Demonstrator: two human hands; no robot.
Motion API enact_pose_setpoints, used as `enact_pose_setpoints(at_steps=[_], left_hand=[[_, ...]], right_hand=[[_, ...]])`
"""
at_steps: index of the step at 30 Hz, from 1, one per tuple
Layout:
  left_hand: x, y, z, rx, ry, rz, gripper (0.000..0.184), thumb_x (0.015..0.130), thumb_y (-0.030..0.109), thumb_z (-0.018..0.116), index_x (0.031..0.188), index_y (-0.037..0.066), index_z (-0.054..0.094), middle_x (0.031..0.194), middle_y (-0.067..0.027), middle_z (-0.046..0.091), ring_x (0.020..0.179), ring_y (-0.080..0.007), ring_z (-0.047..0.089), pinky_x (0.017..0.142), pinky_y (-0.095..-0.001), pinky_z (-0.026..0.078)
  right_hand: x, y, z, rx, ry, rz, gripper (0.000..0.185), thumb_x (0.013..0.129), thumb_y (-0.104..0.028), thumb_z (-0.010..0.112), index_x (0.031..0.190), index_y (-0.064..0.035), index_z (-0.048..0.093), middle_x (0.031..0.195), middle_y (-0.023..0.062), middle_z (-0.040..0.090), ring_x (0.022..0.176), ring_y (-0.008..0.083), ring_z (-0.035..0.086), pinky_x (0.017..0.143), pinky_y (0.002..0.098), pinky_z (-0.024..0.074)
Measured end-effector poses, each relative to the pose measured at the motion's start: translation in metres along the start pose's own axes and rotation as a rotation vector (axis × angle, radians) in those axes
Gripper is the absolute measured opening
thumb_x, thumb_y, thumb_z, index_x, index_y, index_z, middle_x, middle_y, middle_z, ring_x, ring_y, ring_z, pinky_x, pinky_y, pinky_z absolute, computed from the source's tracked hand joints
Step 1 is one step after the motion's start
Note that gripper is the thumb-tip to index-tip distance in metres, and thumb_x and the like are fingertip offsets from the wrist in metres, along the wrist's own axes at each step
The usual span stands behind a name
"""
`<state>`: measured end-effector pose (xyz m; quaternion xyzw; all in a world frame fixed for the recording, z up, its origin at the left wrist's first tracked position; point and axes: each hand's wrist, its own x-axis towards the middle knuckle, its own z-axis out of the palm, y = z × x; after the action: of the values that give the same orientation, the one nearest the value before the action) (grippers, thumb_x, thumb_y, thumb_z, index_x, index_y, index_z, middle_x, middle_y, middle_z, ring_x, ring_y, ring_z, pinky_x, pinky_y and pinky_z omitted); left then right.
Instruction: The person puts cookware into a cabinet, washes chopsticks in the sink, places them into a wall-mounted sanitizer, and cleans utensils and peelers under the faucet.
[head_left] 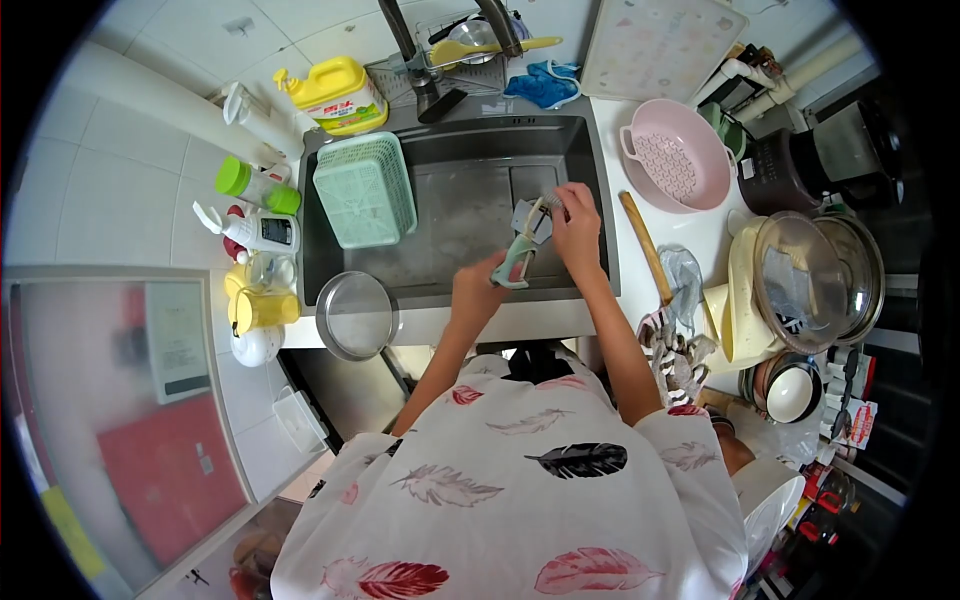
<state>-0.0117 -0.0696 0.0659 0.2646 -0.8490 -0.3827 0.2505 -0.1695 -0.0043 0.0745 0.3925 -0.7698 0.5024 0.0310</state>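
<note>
Over the right part of the dark sink (pixel 450 278), my left hand (pixel 478 290) is closed on a pale green peeler-like tool (pixel 516 262). My right hand (pixel 576 230) is beside the tool's upper end, its fingers pressed together on something small that I cannot make out. A greyish flat piece (pixel 532 222) shows between the hands, behind the tool. Inside the sink at the left rests a light green basket (pixel 365 190). A round clear lid or dish (pixel 357 316) lies on the sink's front left edge.
The faucet (pixel 430 95) rises behind the sink. Bottles, including a yellow jug (pixel 338 98), line the left side. On the right counter are a pink colander (pixel 678 155), a wooden rolling pin (pixel 648 248) and a stack of bowls (pixel 790 393).
</note>
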Motion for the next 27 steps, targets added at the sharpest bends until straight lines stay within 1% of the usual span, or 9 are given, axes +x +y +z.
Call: enact_pose_setpoints(at_steps=[8,10,12,14,18,20,23,25,27], left_hand=[[0.002,-0.007,-0.008,0.168,-0.004,0.119,0.027,0.069,0.021,0.062,0.093,0.011,0.059,0.057,-0.0127,0.054,0.049,-0.0292,0.053,0.045,-0.0351,0.041],[0.0,-0.012,-0.008,0.26,-0.011,0.168,0.031,0.065,0.017,0.064,0.095,0.012,0.057,0.06,-0.0118,0.055,0.051,-0.0272,0.054,0.045,-0.0348,0.041],[0.004,-0.006,-0.012,0.242,0.018,0.2,0.033,0.064,0.016,0.064,0.095,0.011,0.057,0.061,-0.0114,0.056,0.052,-0.0263,0.055,0.045,-0.0339,0.041],[0.007,0.004,-0.016,0.221,0.048,0.222,0.034,0.063,0.015,0.065,0.096,0.011,0.057,0.063,-0.0109,0.056,0.053,-0.0255,0.055,0.045,-0.033,0.04],[0.013,0.022,-0.021,0.121,0.069,0.134,0.022,0.07,0.017,0.063,0.089,0.007,0.059,0.063,-0.0109,0.057,0.052,-0.027,0.054,0.046,-0.0302,0.042],[0.012,0.021,-0.019,0.111,0.047,0.124,0.022,0.07,0.016,0.063,0.09,0.006,0.06,0.065,-0.0118,0.057,0.053,-0.0272,0.054,0.047,-0.0297,0.042],[0.009,0.019,-0.014,0.01,0.133,0.129,0.025,0.069,0.019,0.064,0.092,0.01,0.06,0.06,-0.0127,0.055,0.051,-0.0273,0.054,0.045,-0.0313,0.041],[0.009,0.02,-0.016,-0.04,0.02,-0.022,0.03,0.066,0.011,0.065,0.095,0.005,0.059,0.069,-0.0183,0.057,0.06,-0.0308,0.057,0.052,-0.0292,0.044],[0.011,0.022,-0.018,-0.006,0.004,-0.035,0.03,0.066,0.011,0.065,0.095,0.005,0.059,0.068,-0.0181,0.057,0.059,-0.03,0.057,0.052,-0.0286,0.044]], right_hand=[[-0.005,-0.009,0.001,-0.002,-0.056,-0.221,0.021,0.065,0.007,0.049,0.085,0.0026,0.054,0.086,0.0159,0.05,0.087,0.0318,0.048,0.074,0.0347,0.0404],[0.006,-0.001,-0.006,-0.032,0.0,-0.034,0.021,0.065,0.007,0.05,0.085,0.003,0.054,0.085,0.0158,0.05,0.087,0.0318,0.048,0.074,0.0348,0.0405],[0.004,0.005,-0.006,-0.033,-0.019,-0.073,0.02,0.066,0.006,0.051,0.085,0.0041,0.054,0.085,0.016,0.051,0.084,0.0322,0.049,0.071,0.034,0.0411],[-0.004,0.008,-0.008,0.098,-0.086,0.031,0.02,0.068,0.005,0.052,0.087,0.0047,0.054,0.086,0.0147,0.051,0.081,0.029,0.05,0.069,0.0313,0.0415],[0.0,0.012,-0.023,0.091,0.041,0.221,0.021,0.07,0.005,0.052,0.09,0.0043,0.054,0.088,0.0137,0.051,0.08,0.025,0.051,0.069,0.028,0.0415],[0.002,0.003,-0.028,0.125,0.153,0.083,0.022,0.07,0.006,0.051,0.091,0.0036,0.055,0.091,0.0126,0.05,0.08,0.022,0.051,0.069,0.027,0.0412],[-0.002,-0.026,-0.03,0.093,0.073,0.009,0.028,0.067,0.007,0.053,0.093,-0.0002,0.055,0.093,0.0119,0.048,0.08,0.0236,0.051,0.069,0.0284,0.0418],[-0.005,-0.02,-0.025,-0.019,-0.025,-0.125,0.035,0.062,0.008,0.054,0.095,-0.0047,0.055,0.093,0.0116,0.046,0.082,0.0271,0.049,0.07,0.031,0.0425],[-0.005,-0.022,-0.025,-0.082,-0.028,-0.195,0.036,0.062,0.009,0.054,0.095,-0.005,0.054,0.093,0.0119,0.046,0.083,0.0278,0.049,0.071,0.0319,0.0425]])
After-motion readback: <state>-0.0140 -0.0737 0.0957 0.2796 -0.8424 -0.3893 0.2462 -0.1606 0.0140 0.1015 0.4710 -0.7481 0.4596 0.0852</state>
